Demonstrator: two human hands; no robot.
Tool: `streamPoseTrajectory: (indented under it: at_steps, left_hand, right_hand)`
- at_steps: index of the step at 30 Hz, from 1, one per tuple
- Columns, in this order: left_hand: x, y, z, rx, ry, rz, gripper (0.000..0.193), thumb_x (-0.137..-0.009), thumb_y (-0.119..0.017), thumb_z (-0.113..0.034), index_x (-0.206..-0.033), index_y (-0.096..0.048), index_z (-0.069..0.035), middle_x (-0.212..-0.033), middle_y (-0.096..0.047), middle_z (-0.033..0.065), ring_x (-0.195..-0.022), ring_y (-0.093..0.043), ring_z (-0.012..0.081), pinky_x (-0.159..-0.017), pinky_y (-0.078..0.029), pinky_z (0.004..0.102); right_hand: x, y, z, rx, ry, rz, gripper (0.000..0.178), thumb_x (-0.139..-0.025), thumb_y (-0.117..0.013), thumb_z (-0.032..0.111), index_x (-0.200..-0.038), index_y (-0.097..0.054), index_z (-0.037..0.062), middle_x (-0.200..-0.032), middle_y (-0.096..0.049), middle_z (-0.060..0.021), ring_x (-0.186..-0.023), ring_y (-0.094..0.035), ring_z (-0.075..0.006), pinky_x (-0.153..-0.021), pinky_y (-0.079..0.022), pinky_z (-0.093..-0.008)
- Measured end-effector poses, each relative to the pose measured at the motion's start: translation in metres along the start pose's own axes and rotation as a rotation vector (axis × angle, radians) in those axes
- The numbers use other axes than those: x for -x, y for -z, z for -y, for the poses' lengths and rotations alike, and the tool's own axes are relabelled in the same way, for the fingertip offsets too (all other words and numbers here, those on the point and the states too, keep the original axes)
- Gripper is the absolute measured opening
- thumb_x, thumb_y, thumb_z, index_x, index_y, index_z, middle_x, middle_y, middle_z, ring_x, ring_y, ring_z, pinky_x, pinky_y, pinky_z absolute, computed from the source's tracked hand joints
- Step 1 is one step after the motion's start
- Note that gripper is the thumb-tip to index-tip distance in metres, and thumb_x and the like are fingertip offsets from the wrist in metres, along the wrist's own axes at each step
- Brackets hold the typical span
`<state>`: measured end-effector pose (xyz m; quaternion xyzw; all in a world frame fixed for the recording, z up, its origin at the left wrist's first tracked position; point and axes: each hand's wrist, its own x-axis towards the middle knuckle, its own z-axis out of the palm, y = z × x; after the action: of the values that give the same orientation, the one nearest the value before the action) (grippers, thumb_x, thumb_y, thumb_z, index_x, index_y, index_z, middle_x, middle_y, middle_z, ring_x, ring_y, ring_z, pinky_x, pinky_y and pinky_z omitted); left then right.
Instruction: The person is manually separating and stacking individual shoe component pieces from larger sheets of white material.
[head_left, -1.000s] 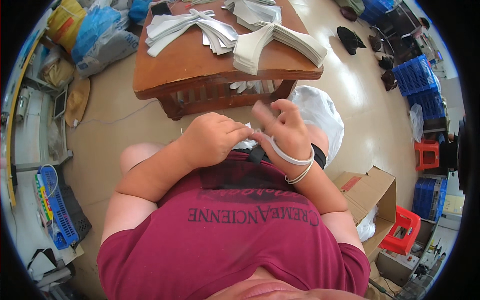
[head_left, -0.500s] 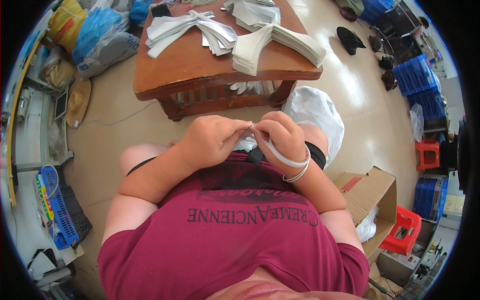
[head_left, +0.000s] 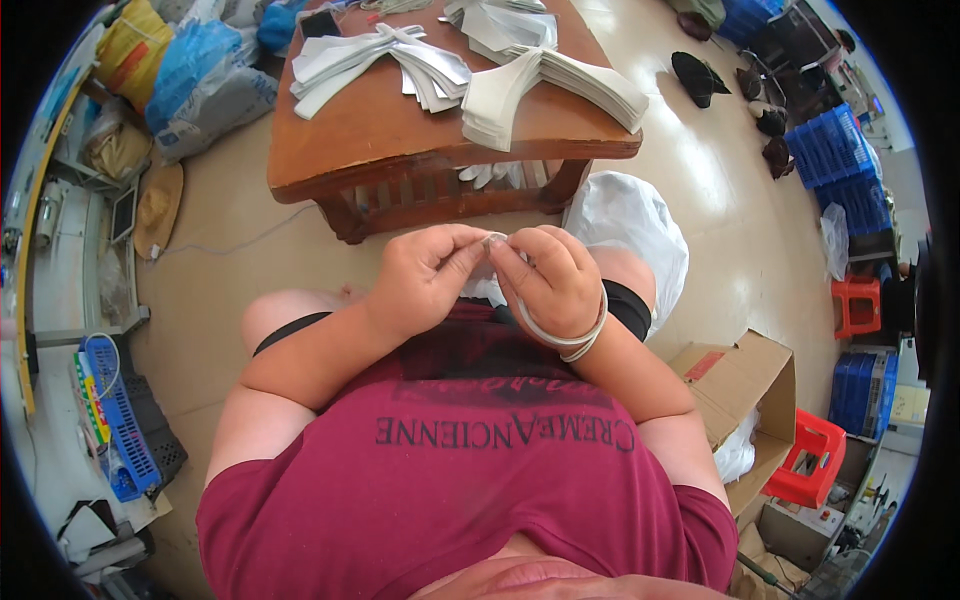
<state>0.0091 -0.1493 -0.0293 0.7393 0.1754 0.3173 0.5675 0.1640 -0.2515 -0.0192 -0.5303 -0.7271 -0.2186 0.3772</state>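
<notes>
Close together in front of my lap, both hands meet at the fingertips. My left hand (head_left: pixel 420 280) is closed in a pinch on the end of a thin white band (head_left: pixel 494 238). My right hand (head_left: pixel 557 285) pinches the same end from the other side. More of the white band (head_left: pixel 580 342) loops around my right hand and wrist. Beyond my hands, a brown wooden table (head_left: pixel 340 160) carries fanned stacks of white cut pieces (head_left: pixel 495 105), with another pile (head_left: pixel 345 65) at the left.
A white plastic bag (head_left: pixel 635 225) stands by my right knee. To the right are an open cardboard box (head_left: pixel 735 395), a red stool (head_left: pixel 808 465) and blue crates (head_left: pixel 835 150). Full bags (head_left: pixel 205 100) and a straw hat (head_left: pixel 158 210) lie at the left.
Both hands have shifted slightly left, and my fingertips have rolled around the pinched end. The band's loop has moved lower, across my right palm and wrist.
</notes>
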Motion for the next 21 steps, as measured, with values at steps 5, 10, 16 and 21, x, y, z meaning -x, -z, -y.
streamPoseTrajectory:
  at_steps: [5, 10, 16, 21]
  left_hand:
    - [-0.005, 0.003, -0.008, -0.036, -0.001, -0.009, 0.016, -0.092, -0.059, -0.006, -0.103, -0.066, 0.003, -0.088, -0.069, 0.0086, -0.08, -0.063, 0.0098, -0.071, -0.052, 0.0247]
    - [-0.01, -0.004, -0.005, 0.22, 0.251, 0.001, 0.013, -0.09, -0.06, -0.007, -0.099, -0.066, 0.002, -0.09, -0.068, 0.0045, -0.081, -0.061, 0.0085, -0.072, -0.05, 0.024]
    - [-0.013, 0.015, 0.022, 0.368, 0.361, -0.23, 0.013, -0.09, -0.059, -0.013, -0.097, -0.064, -0.004, -0.09, -0.063, 0.0007, -0.08, -0.057, 0.0094, -0.073, -0.047, 0.0247]
    - [-0.042, 0.084, 0.005, 0.413, 0.283, -0.81, 0.021, -0.093, -0.06, -0.02, -0.11, -0.059, -0.007, -0.098, -0.063, 0.0064, -0.087, -0.06, 0.0147, -0.076, -0.052, 0.0313]
  right_hand:
    - [0.0, 0.002, -0.004, 0.017, 0.05, 0.015, 0.027, -0.067, -0.067, 0.006, -0.093, -0.067, 0.0023, -0.096, -0.057, -0.0063, -0.084, -0.057, -0.0217, -0.07, -0.048, -0.0339]
    - [-0.001, 0.006, -0.006, 0.053, 0.056, -0.016, 0.023, -0.066, -0.067, 0.007, -0.089, -0.067, 0.0045, -0.101, -0.059, -0.0061, -0.091, -0.058, -0.0226, -0.078, -0.047, -0.0366]
    - [-0.006, 0.004, -0.006, -0.483, 0.164, 0.07, 0.009, -0.067, -0.064, 0.002, -0.076, -0.06, 0.0035, -0.1, -0.062, -0.012, -0.095, -0.06, -0.0307, -0.083, -0.05, -0.0423]
    - [0.015, -0.01, -0.015, -0.603, -0.142, 0.771, 0.011, -0.068, -0.06, 0.015, -0.069, -0.061, 0.0039, -0.067, -0.06, -0.0149, -0.069, -0.06, -0.0376, -0.065, -0.048, -0.0464]
